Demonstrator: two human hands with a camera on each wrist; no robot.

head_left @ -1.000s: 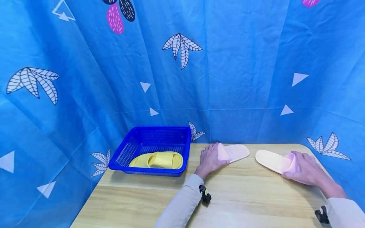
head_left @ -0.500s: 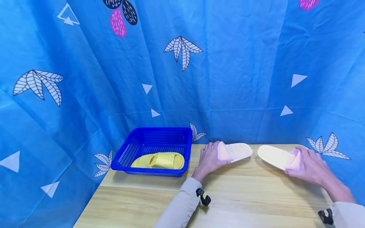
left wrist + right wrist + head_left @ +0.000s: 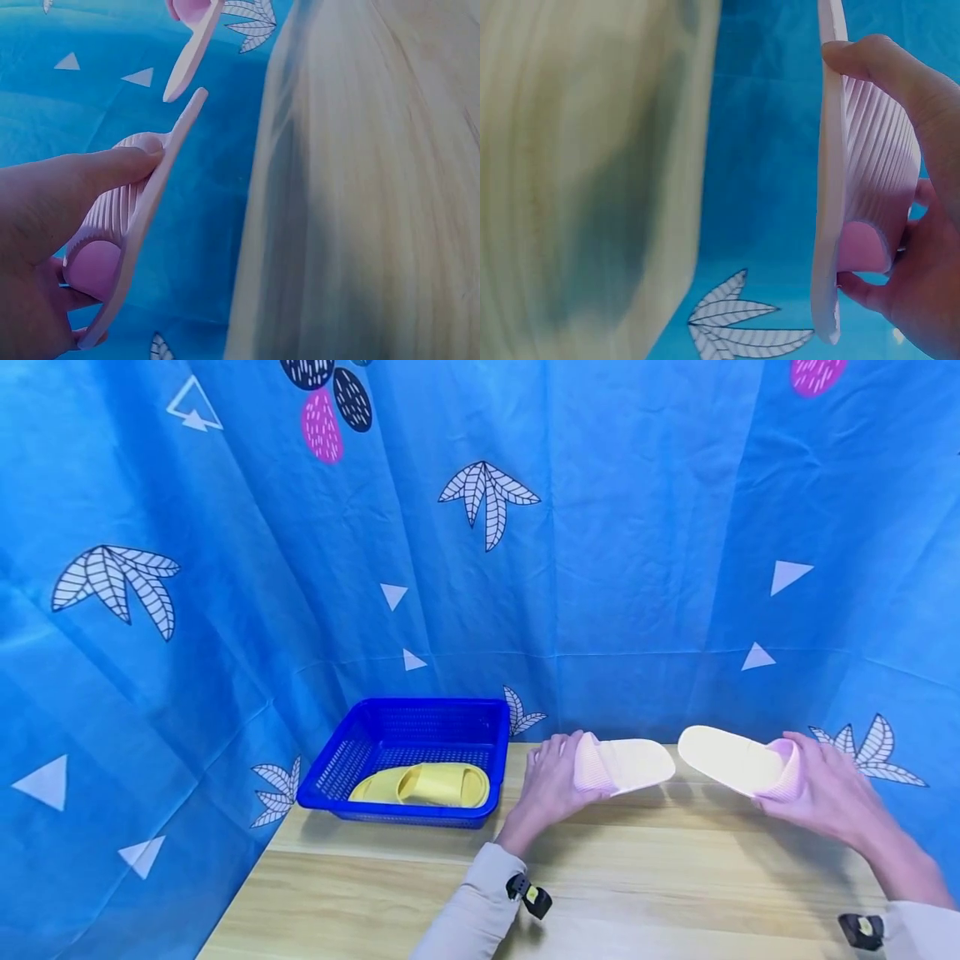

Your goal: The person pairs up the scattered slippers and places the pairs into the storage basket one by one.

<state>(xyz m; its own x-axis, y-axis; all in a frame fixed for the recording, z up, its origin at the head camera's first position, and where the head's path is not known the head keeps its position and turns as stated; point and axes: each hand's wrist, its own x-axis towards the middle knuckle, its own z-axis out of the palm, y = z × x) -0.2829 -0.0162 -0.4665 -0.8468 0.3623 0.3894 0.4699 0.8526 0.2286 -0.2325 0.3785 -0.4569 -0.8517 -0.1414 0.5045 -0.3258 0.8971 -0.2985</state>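
Two pink slippers with ribbed straps are held above the table, their heels pointing toward each other. My left hand (image 3: 553, 778) grips the left slipper (image 3: 637, 764) around its strap end, the thumb lying along the strap and sole edge in the left wrist view. The right slipper (image 3: 731, 758) is gripped by my right hand (image 3: 828, 789) at its strap; in the right wrist view the thumb presses the sole's edge and fingers curl behind the strap (image 3: 877, 150). A gap separates the two heels. The palms are partly hidden.
Left of my left hand stands a blue perforated basket (image 3: 405, 811) with yellow slippers (image 3: 438, 784) inside. Under everything is a light wooden table (image 3: 637, 877). A blue patterned curtain (image 3: 637, 568) hangs behind and along the left side.
Both pink slippers have come up off the table in my hands, the right one higher. Their soles now tilt more toward the head camera. The basket stays put while the view shifts slightly.
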